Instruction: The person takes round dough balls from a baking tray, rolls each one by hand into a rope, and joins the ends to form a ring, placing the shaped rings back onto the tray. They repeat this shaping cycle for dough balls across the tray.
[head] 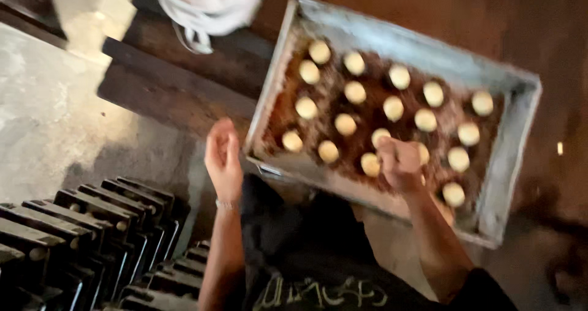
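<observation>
- The right hand [399,163] is down inside the metal tray [514,164], near its near long edge, fingers curled together into a loose fist; the blur keeps me from telling whether they pinch anything.
- One pale dough ball [370,164] sits just left of those knuckles, touching or nearly so, and another peeks out just behind the hand on its right.
- The left hand [223,158] is held up outside the tray, just off its near left corner, palm turned inward, fingers straight and close together, holding nothing.
- I count about nineteen dough balls in view, set in rough rows across the tray's brown, crumb-covered floor; a few near the hand may be hidden.
- One tray only, a grey rectangular one with raised walls, lying slantwise on a dark wooden surface [177,90].
- At the lower left stands a row of dark metal moulds [92,225] on edge, roughly ten of them, well apart from the tray.
- A white cloth bundle [208,5] hangs at the top, beyond the tray's far left corner.
- Nothing lies between either hand and the dough.
</observation>
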A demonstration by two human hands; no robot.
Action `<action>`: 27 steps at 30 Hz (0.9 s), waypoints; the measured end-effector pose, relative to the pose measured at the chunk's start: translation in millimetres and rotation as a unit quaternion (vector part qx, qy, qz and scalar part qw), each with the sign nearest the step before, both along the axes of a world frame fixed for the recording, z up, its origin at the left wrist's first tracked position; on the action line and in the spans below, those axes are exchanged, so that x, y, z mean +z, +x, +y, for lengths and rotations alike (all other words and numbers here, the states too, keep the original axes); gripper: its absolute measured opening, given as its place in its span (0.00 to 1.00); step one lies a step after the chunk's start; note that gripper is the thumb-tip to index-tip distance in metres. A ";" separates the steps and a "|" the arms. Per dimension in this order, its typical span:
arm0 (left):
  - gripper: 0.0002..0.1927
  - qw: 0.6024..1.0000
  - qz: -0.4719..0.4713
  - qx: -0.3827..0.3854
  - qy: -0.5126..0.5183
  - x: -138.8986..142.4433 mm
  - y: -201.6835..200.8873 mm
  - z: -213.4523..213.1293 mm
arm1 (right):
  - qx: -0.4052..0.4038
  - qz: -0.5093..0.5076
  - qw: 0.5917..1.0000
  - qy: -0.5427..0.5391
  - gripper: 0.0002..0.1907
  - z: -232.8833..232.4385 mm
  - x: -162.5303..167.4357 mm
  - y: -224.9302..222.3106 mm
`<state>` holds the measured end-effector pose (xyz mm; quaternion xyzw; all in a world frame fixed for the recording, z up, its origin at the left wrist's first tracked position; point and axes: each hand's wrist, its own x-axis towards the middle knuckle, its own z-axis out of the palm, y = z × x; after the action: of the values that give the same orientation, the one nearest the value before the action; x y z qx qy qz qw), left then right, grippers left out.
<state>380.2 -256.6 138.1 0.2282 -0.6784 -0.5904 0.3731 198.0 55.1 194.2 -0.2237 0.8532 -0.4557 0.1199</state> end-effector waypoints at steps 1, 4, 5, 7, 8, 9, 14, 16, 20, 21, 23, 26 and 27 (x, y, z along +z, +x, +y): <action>0.16 1.000 -0.027 0.001 0.002 6.1 5.8 -4.8 | 0.047 0.047 0.998 0.006 0.14 -27.3 0.3 -18.9; 0.15 0.994 -0.100 0.006 -0.049 18.4 19.5 -28.4 | 0.195 0.233 0.952 -0.026 0.13 -117.8 -7.0 -82.3; 0.14 0.989 -0.123 0.007 -0.077 20.4 23.6 -38.9 | 0.160 0.247 0.952 0.079 0.11 -146.0 -9.1 -102.3; 0.16 0.986 -0.138 0.006 -0.096 20.7 27.2 -62.0 | 0.072 0.264 0.919 0.283 0.10 -190.8 -14.3 -135.8; 0.17 0.983 -0.146 0.002 -0.107 20.0 28.5 -74.0 | 0.108 0.279 0.908 0.293 0.09 -205.3 -16.7 -148.6; 0.16 0.984 -0.141 0.008 -0.105 18.5 29.2 -83.5 | 0.141 0.294 0.896 0.302 0.08 -217.6 -19.4 -160.4; 0.15 0.983 -0.124 -0.063 -0.117 16.0 8.4 -129.9 | 0.327 0.320 0.814 0.357 0.38 -242.3 -27.0 -198.3; 0.14 0.978 -0.129 -0.122 -0.110 21.2 -0.1 -143.8 | 0.313 0.214 0.800 0.465 0.29 -239.7 -31.0 -196.1; 0.13 0.966 -0.118 -0.206 -0.102 40.9 -25.7 -158.9 | 0.253 0.203 0.866 0.380 0.26 -226.5 -31.1 -178.3; 0.13 0.966 -0.097 -0.213 -0.110 46.8 -33.5 -158.5 | 0.239 0.212 0.886 0.335 0.25 -221.9 -29.3 -172.5; 0.13 0.967 -0.071 -0.215 -0.117 58.5 -51.9 -147.6 | 0.156 0.235 0.925 0.255 0.20 -204.1 -25.8 -152.8; 0.13 0.962 0.006 -0.222 -0.156 71.2 -77.5 -101.9 | 0.058 0.141 0.984 0.090 0.20 -167.5 -27.8 -107.3; 0.15 0.960 0.004 -0.239 -0.145 73.4 -85.6 -82.4 | 0.031 0.086 0.995 0.027 0.21 -153.9 -30.3 -88.7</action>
<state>294.6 -339.0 211.5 0.0004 -0.7899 -0.5587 0.2529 109.3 -98.8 163.9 -0.2846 0.8650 -0.4078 0.0662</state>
